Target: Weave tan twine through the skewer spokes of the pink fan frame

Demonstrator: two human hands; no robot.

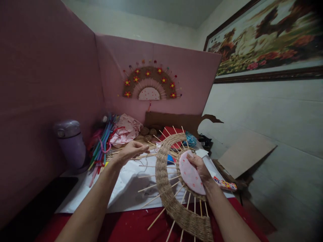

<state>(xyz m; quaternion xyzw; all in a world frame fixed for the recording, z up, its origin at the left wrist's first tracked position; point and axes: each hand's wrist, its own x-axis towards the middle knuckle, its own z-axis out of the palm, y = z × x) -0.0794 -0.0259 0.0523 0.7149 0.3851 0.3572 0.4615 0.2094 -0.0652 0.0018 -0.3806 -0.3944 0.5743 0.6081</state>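
Note:
A half-round woven fan (161, 174) is held up over the table, its thin sticks spreading outward past a brown twine band. At its centre is a pale pink, dotted fabric half-disc (190, 173) edged with twine. My right hand (200, 166) grips the fan there, thumb lying on the fabric and the other fingers hidden behind. My left hand (132, 150) is closed in a pinch beside the fan's upper left stick ends. Whatever sits between those fingertips is too small to make out.
A similar fan (148, 75) with red flowers hangs on the pink board (186, 70). Behind my left hand lie coloured pipe cleaners (102, 143), crumpled dotted cloth (127, 127) and twine balls (145, 131). A purple bottle (70, 146) stands left; cardboard (247, 153) leans right.

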